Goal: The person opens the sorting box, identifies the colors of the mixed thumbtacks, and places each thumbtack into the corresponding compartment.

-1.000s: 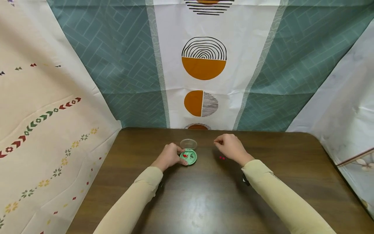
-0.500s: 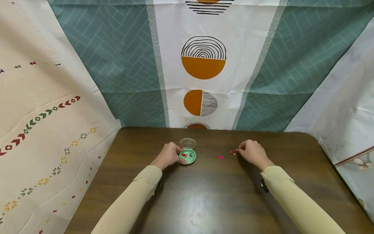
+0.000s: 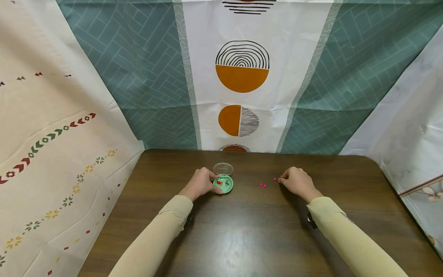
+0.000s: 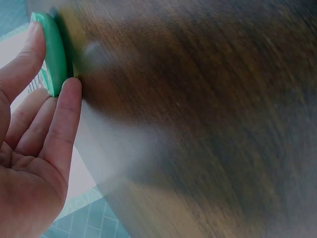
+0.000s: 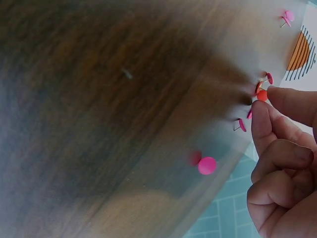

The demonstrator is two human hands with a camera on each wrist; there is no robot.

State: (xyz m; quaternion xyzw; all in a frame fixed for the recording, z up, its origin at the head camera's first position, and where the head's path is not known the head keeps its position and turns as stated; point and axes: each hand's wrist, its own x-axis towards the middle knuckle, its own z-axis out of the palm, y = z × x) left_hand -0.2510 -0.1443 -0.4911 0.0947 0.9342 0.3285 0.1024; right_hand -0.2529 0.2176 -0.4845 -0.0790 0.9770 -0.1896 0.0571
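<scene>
A small round green case (image 3: 226, 189) with its clear lid (image 3: 223, 168) tipped back lies on the table. Red and dark small pieces show inside it. My left hand (image 3: 200, 185) grips the case at its left side, thumb and fingers on its rim; the left wrist view shows the green case wall (image 4: 56, 59) between them. At the right, my right hand (image 3: 298, 184) pinches an orange thumbtack (image 5: 262, 95) between thumb and index fingertips, low over the table. Pink thumbtacks lie close by, one at its head (image 5: 207, 165) and another pin (image 5: 241, 125) near the fingers.
Two pink thumbtacks (image 3: 262, 185) lie between the case and my right hand; a third pink tack (image 3: 275, 179) is just left of the fingers. The brown wooden table (image 3: 235, 231) ends at a patterned cloth (image 3: 238, 77) behind, with cloths at both sides.
My right hand has moved right, from beside the case to the thumbtacks, and now covers the orange ones seen half a second ago. The left hand keeps its grip on the case.
</scene>
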